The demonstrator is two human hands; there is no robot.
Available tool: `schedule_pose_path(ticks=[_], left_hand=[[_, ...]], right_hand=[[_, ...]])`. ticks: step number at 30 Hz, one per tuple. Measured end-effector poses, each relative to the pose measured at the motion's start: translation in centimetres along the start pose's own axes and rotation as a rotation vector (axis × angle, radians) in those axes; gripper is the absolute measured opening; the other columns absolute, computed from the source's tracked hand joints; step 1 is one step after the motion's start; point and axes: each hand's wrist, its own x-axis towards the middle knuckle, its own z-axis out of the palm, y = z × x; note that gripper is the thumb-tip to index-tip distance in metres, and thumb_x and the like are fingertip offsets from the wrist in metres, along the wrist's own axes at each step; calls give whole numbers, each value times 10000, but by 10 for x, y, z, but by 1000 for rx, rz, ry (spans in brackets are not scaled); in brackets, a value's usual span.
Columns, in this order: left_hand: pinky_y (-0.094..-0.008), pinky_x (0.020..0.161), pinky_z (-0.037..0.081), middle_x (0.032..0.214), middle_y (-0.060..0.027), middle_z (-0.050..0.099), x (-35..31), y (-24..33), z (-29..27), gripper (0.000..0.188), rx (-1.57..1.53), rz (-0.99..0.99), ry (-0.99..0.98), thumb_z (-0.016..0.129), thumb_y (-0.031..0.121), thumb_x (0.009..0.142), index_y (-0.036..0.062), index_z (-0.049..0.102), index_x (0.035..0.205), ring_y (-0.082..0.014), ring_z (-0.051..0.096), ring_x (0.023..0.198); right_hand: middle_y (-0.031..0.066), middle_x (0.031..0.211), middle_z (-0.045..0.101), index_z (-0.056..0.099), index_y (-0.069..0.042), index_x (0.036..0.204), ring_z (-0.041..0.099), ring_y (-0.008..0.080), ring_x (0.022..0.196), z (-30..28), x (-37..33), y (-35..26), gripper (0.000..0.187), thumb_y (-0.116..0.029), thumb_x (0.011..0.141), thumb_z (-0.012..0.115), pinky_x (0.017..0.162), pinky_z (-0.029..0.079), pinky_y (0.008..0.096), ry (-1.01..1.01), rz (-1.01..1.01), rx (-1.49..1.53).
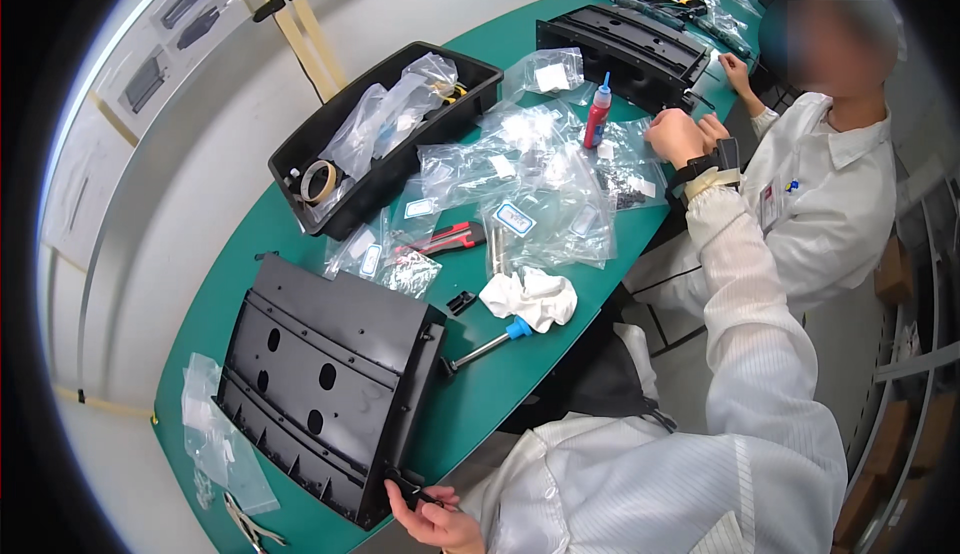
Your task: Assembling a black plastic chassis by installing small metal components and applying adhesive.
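**Head view: one hand at the black panel's corner, the other stretched toward the bags**

A ribbed black panel lies on the green table, its near corner by the table edge, probably so that its flanged side can be reached from the seat. The blue-handled tool lies just beside that side, next to a crumpled white cloth and a small black part; this looks like an arrangement for easy reach. Clear bags spread across the middle, perhaps to keep small hardware sorted, with a red bottle standing upright among them and a red-and-black knife at their near side. A black bin stands against the wall side, seemingly to hold loose packaging and a tape roll out of the way.

The left hand is half open, fingers parted around a slim black piece at the panel's near corner; whether it grips the piece or merely steadies it, I cannot tell. The right hand reaches far out beyond the bags, fingers curled inward, close to a co-worker's panel. Its fingertips are hidden, so I cannot tell whether it holds anything.
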Motion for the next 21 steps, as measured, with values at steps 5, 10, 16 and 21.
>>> schedule_pose_path(ticks=[5, 10, 16, 21], left_hand=[[-216, 549, 409, 701, -46, 630, 0, -3, -3, 631, 5, -23, -22, 368, 161, 1014, 53, 420, 1634, -86, 476, 544], [-209, 537, 406, 701, -45, 629, 1, 0, 0, 624, 11, -2, -17, 361, 153, 1020, 51, 421, 1633, -84, 473, 540], [-209, 532, 414, 722, -51, 633, 0, -3, -3, 621, 9, 9, -24, 375, 162, 1025, 50, 421, 1634, -87, 485, 552], [-208, 533, 418, 741, -49, 638, -1, -5, -4, 607, -50, -3, -25, 395, 188, 1045, 52, 418, 1637, -86, 496, 564]], right_hand=[[229, 915, 788, 800, 21, 863, 771, 386, 848, 2, 22, 6, 260, -213, 749, 783, 784, 604, 425, -142, 100, 110], [172, 800, 779, 786, 36, 760, 763, 312, 749, -10, 19, -1, 274, -230, 733, 847, 746, 587, 396, -262, 167, 153], [150, 794, 776, 747, 32, 724, 667, 216, 567, -15, 12, -3, 269, -210, 774, 852, 511, 483, 364, -390, 242, 342], [163, 817, 768, 717, 22, 830, 610, 160, 528, -20, 7, -2, 168, -134, 889, 737, 442, 411, 308, -470, 441, 741]])
